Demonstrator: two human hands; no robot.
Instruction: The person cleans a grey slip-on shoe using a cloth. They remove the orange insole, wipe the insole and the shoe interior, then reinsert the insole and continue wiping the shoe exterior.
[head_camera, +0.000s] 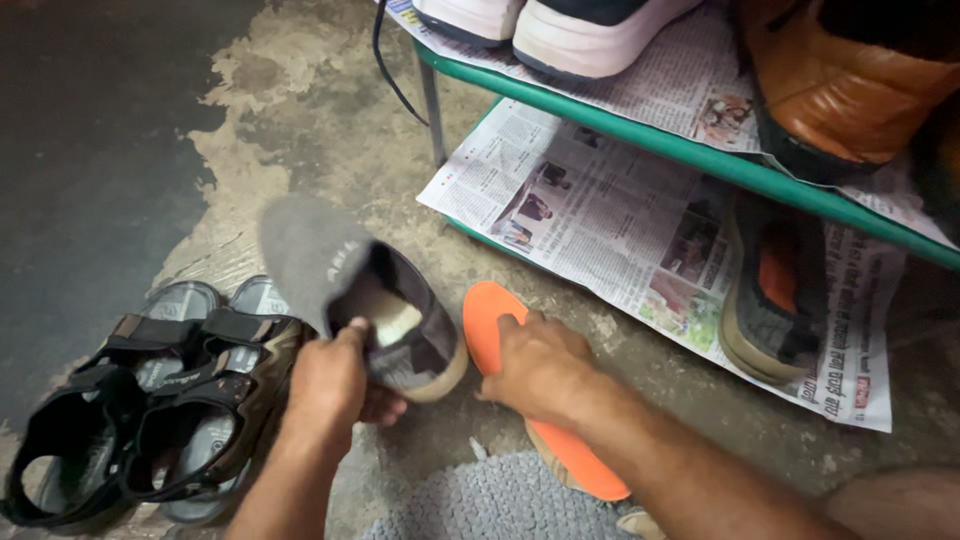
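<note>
My left hand (335, 385) grips the rim of a grey slip-on shoe (330, 265), tilted with its opening toward me and a pale lining showing inside. My right hand (540, 365) holds an orange insole (485, 320) just right of that shoe; the insole's far end pokes out above my fingers and its near end (585, 465) runs under my wrist. The matching grey shoe (775, 290) with an orange insole inside sits on newspaper on the lower shelf.
A green metal shoe rack (650, 135) lined with newspaper (600, 215) holds white-soled sneakers (570, 30) and a tan boot (850, 85). A pair of black and brown strap sandals (160, 410) lies at left on the stained concrete floor. A grey mat (500, 505) lies near me.
</note>
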